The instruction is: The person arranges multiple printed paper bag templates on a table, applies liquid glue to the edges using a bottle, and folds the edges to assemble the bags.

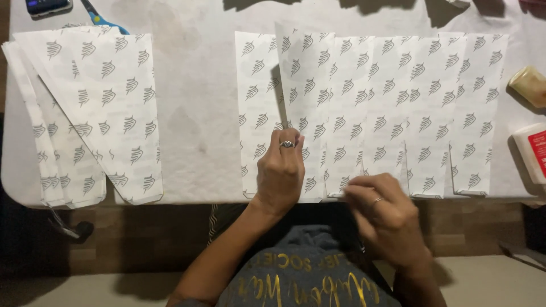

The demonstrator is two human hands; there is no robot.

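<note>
Now, left hand (280, 170): it lies flat and unclenched on the white printed paper sheets (369, 113), pressing them down near the front edge of the white table (193, 102).
Right hand (384, 219): blurred; fingers pinch the lower edge of one sheet, I judge.
Sheets: overlapped in a row, right half of table.
Second paper stack (91, 113): left corner, untouched.
Advice: keep the flat hand firm so the row stays aligned.

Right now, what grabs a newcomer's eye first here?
The overlapping row of white patterned paper sheets fanned across the table's right half, with the left hand pressing on them and the right hand at their lower edge. Then the second stack of patterned sheets at far left.
</note>
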